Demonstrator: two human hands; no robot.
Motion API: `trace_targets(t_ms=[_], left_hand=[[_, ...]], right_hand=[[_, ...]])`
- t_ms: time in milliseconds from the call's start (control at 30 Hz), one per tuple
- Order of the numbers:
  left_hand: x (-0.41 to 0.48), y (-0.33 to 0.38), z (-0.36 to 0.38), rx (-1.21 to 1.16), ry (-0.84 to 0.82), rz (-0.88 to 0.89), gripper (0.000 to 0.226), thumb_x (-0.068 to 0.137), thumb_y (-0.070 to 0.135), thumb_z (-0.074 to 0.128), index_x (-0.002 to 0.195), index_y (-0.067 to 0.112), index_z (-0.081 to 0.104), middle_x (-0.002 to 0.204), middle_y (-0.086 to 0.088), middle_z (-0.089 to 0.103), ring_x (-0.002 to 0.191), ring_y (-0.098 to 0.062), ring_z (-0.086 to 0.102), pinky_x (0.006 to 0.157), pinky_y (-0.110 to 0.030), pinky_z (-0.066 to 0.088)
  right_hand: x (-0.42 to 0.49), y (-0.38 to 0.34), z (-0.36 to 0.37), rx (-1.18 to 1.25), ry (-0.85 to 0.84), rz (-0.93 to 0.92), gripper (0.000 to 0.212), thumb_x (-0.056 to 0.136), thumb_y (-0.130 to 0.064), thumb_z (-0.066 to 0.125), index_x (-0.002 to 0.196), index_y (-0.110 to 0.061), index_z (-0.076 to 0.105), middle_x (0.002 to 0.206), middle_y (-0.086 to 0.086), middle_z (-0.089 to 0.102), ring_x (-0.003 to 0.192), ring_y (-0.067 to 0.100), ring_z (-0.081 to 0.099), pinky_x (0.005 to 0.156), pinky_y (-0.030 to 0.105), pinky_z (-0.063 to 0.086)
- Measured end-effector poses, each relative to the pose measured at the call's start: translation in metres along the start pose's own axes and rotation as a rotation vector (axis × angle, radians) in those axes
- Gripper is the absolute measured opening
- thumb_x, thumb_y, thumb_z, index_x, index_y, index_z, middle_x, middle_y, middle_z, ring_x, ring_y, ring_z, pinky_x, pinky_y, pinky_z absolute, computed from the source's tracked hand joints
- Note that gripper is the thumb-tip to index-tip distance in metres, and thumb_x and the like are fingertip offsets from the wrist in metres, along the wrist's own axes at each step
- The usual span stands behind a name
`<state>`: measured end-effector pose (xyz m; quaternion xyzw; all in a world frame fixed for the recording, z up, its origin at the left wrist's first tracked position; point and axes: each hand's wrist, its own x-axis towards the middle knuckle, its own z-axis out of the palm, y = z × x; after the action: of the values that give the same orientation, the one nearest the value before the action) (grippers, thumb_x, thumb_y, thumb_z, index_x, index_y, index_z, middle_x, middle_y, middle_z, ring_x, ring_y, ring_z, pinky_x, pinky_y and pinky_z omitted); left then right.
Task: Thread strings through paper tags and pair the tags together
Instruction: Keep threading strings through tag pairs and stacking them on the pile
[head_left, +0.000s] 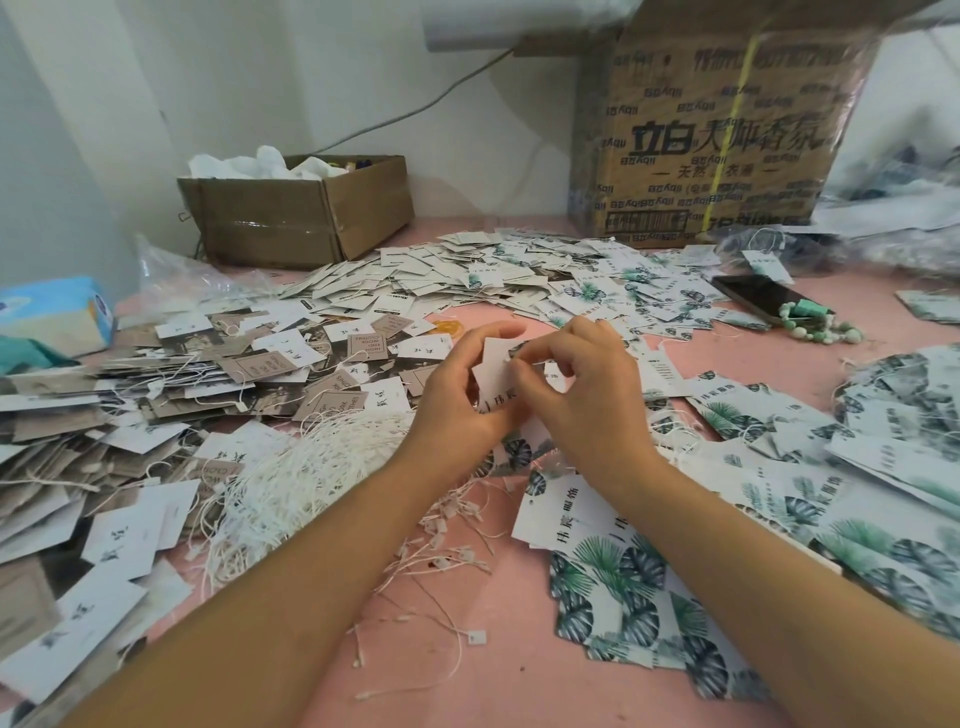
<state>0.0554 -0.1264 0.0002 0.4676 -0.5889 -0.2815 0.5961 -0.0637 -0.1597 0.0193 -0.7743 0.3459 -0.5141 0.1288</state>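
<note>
**Presently one white tag is held between both hands**

A white paper tag (493, 371) is held a little above the pink worktop (493, 654), near the middle of the view. It is gripped by the left hand (454, 400), whose fingers are curled around its left edge, with the forefinger bent over the upper end. The upper right corner of the tag is pinched by the right hand (576, 387) between thumb and forefinger, while the other fingers of this hand are loosely curled. Whether a string is also held in this pinch cannot be told, because the place is too small and partly covered.

The tag is kept nearly upright. Its long axis runs from top to bottom and leans slightly, and the dark printed characters are seen at its lower end, between the two palms.

A bundle of white strings (311, 467) is laid on the worktop just left of the left forearm, and loose strings with small square ends (441, 540) are scattered between the forearms. Leaf-printed tags (623, 587) are spread under and beside the right forearm. A heap of brown and white tags (156, 415) is seen at the left, and a further heap of tags (493, 275) behind the hands. A dark phone (753, 296) with a green bead bracelet (821, 325) touching it is placed at the far right.
</note>
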Motion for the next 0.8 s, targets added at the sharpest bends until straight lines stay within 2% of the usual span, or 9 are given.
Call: trace_targets(t_ms=[100,233,367,500,667,800], left_hand=[[-0.0005,0.0002,0.0004,0.005,-0.001,0.025,0.051,0.071,0.006,0.073,0.103,0.044,0.058,0.086,-0.001,0.065,0.068,-0.019,0.057,0.059,-0.042,0.051],[-0.0013,-0.0013,0.002,-0.001,0.015,0.037,0.054,0.075,-0.004,0.071,0.102,0.042,0.06,0.088,0.013,0.067,0.069,-0.005,0.06,0.06,-0.021,0.05],[-0.0014,-0.0011,0.005,0.038,0.064,0.079,0.053,0.082,-0.005,0.065,0.108,0.041,0.059,0.104,0.002,0.064,0.081,-0.006,0.059,0.069,-0.018,0.048],[-0.0018,-0.0014,0.0056,0.066,0.109,0.119,0.049,0.085,-0.001,0.065,0.108,0.042,0.06,0.11,0.005,0.062,0.089,-0.009,0.058,0.076,-0.028,0.055],[-0.0025,0.0006,0.0074,0.047,0.112,0.105,0.046,0.085,0.001,0.064,0.108,0.04,0.061,0.112,0.0,0.063,0.097,-0.026,0.059,0.083,-0.045,0.055],[-0.0034,0.0023,0.0075,0.048,0.115,0.112,0.046,0.086,-0.001,0.062,0.107,0.039,0.061,0.112,0.003,0.063,0.099,-0.025,0.058,0.082,-0.043,0.055]], right_hand=[[0.0005,-0.0005,0.0004,0.006,0.014,-0.007,0.003,0.079,-0.009,0.068,0.08,-0.008,0.07,0.066,-0.018,0.034,0.077,0.014,0.037,0.066,0.009,0.027],[0.0005,0.0001,0.0001,0.0,0.029,-0.004,0.003,0.08,-0.008,0.067,0.08,-0.007,0.07,0.067,-0.018,0.034,0.077,0.014,0.037,0.067,0.009,0.028],[0.0016,0.0026,-0.002,-0.006,0.047,0.021,0.003,0.081,-0.01,0.066,0.08,-0.009,0.069,0.067,-0.02,0.037,0.078,0.012,0.037,0.067,0.008,0.028],[0.0022,0.004,-0.0036,0.012,0.08,0.044,0.004,0.082,-0.012,0.066,0.08,-0.011,0.069,0.066,-0.021,0.036,0.076,0.011,0.036,0.067,0.008,0.027],[0.002,0.0047,-0.0035,0.026,0.094,0.048,0.005,0.083,-0.012,0.065,0.08,-0.013,0.068,0.067,-0.021,0.038,0.074,0.011,0.037,0.066,0.007,0.028],[0.0017,0.0056,-0.0035,0.049,0.095,0.036,0.004,0.083,-0.011,0.065,0.079,-0.012,0.068,0.067,-0.02,0.039,0.071,0.0,0.037,0.066,0.009,0.028]])
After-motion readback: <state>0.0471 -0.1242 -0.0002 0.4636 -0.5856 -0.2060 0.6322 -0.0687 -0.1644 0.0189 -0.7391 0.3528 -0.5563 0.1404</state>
